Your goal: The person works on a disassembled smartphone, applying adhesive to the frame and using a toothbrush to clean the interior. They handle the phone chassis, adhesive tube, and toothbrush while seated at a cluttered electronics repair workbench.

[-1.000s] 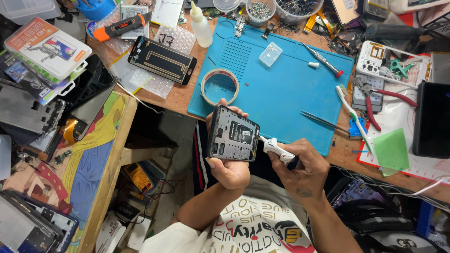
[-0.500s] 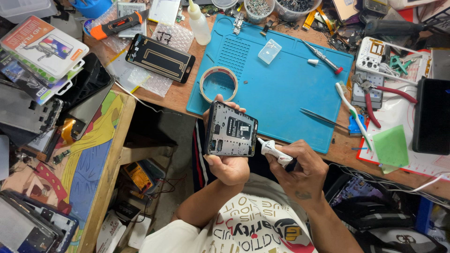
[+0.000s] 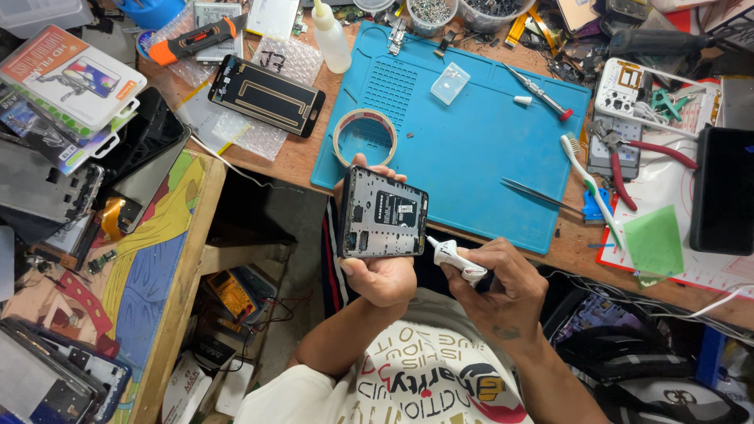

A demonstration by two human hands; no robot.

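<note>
Blue mat (image 3: 471,141) edge; left hand (image 3: 382,271) grips phone frame (image 3: 382,212).

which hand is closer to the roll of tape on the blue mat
Left. The left hand, holding the opened phone, sits just below the tape roll; the right hand is farther off, lower right.

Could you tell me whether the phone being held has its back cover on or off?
Off. The phone in the left hand shows its bare inner frame and dark internal parts.

Cluttered wooden workbench (image 3: 298,161) ran across the top, blue mat (image 3: 471,133) on it; colourful painted side table (image 3: 141,275) stood left; even bright light.
</note>
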